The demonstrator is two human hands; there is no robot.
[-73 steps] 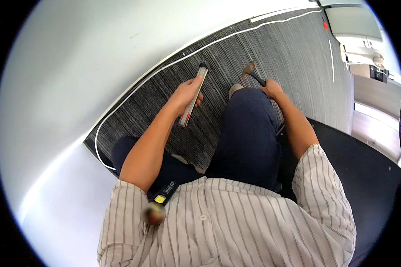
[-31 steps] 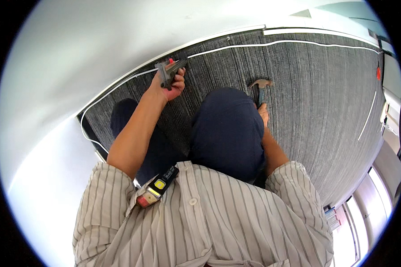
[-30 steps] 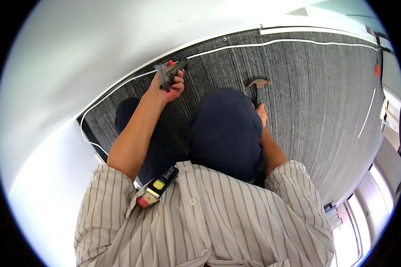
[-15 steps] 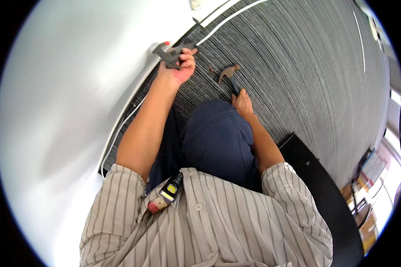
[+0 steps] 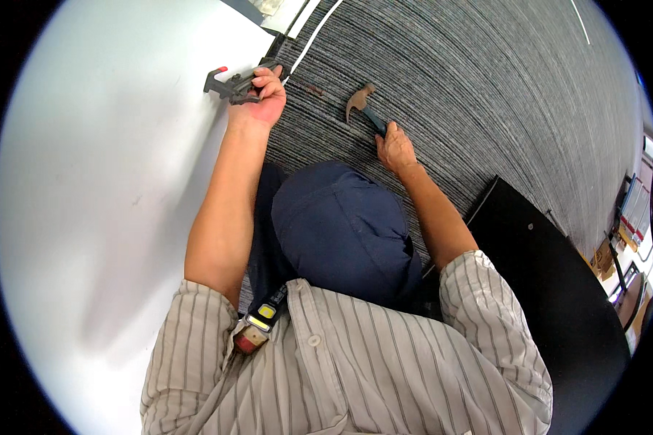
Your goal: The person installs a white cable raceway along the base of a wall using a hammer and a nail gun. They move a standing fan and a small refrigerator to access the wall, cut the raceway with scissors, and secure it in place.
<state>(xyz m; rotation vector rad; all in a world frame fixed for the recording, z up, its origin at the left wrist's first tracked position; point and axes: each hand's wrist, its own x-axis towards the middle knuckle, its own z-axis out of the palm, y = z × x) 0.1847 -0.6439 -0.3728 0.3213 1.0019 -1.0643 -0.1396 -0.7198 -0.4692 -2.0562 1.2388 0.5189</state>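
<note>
My left hand (image 5: pixel 257 101) is closed around a dark grey clamp-like tool (image 5: pixel 236 88) with a red tip, held beside the edge of the white panel. Its exact kind does not show clearly. A thin white cable (image 5: pixel 310 45) runs from the tool's far end up across the carpet. In my right hand (image 5: pixel 397 149) is a claw hammer (image 5: pixel 360 100), gripped by its dark handle. The rusty head points away from me, over the striped carpet. A small reddish-brown piece (image 5: pixel 314 90) lies on the carpet between the two tools.
A tall white panel (image 5: pixel 87 181) stands close on my left. Dark grey striped carpet (image 5: pixel 464 87) stretches ahead and right. My bent knee (image 5: pixel 341 225) is between my arms. A black board (image 5: pixel 537 290) is at my right. A small work light (image 5: pixel 263 317) is clipped to my shirt.
The whole view has shifted, so the panel fills more of the left and the black board shows more. Both hands keep their holds; the hammer head has turned slightly.
</note>
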